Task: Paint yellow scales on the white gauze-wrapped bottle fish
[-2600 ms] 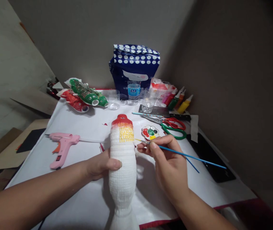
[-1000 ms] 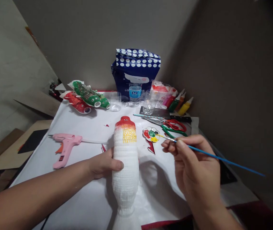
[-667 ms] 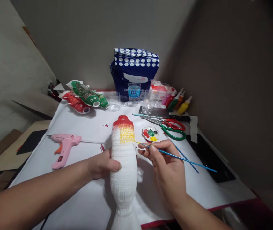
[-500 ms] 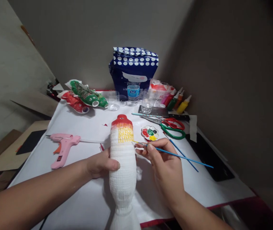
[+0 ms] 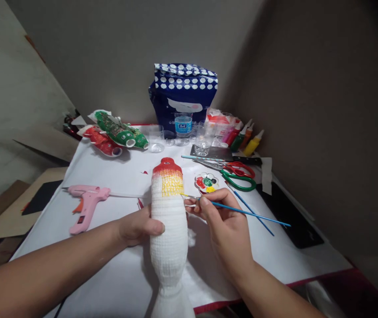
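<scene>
Over the white cloth (image 5: 116, 274): the bottle (image 5: 169, 243), wrapped in woven fabric, is held lengthwise in front of the person, its red end away from them and its plain white end nearest.
Left hand (image 5: 139, 227): clamped around the bottle's left side, thumb across the front; the other fingers are mostly hidden behind. That grip sits below the paint, a good place to keep the surface steady without smearing.
Right hand (image 5: 230, 234): thumb and fingertips pinched together on the blue brush (image 5: 238, 210), close to its bristles, which should give fine control.
Brush tip: yellow, at the right edge of the yellow patch (image 5: 172, 184); whether it presses or just hovers, I cannot tell.
Weave: coarse, with white gaps among the yellow. Short, light dabs would likely fill the hollows better than long strokes; too hard a push could splay the bristles.
Color join: red fades through orange into yellow. Overlapping each dab slightly with the last should keep that blend soft and the lower edge even.
Palette (image 5: 206, 182): just beyond the right hand, holding red, green, black and yellow. Small loads from the yellow well are best, as a heavy one may run or clump.
Second brush (image 5: 253, 214): lying beside the phone-like black slab (image 5: 291, 221), partly crossed in view by the held handle.
</scene>
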A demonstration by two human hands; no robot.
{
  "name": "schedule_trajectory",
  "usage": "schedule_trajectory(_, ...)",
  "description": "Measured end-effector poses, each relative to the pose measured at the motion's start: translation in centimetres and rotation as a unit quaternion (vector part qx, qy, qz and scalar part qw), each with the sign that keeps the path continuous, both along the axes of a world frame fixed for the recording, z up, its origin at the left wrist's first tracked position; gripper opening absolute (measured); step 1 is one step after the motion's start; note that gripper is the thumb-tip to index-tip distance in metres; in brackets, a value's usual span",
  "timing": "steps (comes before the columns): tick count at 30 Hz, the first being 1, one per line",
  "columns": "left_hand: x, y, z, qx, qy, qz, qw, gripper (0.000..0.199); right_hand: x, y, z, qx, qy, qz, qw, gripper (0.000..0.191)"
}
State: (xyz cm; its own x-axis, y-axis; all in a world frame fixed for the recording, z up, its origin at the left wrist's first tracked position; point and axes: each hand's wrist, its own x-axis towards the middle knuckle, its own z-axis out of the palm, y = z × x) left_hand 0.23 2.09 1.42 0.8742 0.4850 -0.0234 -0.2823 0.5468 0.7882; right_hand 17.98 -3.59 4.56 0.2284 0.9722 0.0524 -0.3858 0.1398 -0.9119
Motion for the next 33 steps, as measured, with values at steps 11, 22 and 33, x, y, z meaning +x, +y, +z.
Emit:
schedule_trajectory(11, -0.01, 0.07, 0.09, -0.006, 0.016, 0.005, 1.000, 0.063, 0.25, -0.05, -0.05, -0.001, -0.003, 0.006, 1.000, 0.018)
schedule_trajectory(22, -0.06, 0.01, -0.08, -0.009, 0.005, 0.003, 1.000, 0.064, 0.06, 0.01, -0.05, -0.002, 0.018, -0.006, 1.000, 0.020)
schedule_trajectory(33, -0.03, 0.04, 0.18, -0.006, -0.001, 0.000, 1.000, 0.064, 0.04, -0.01, 0.20, 0.001, -0.002, 0.000, 1.000, 0.020)
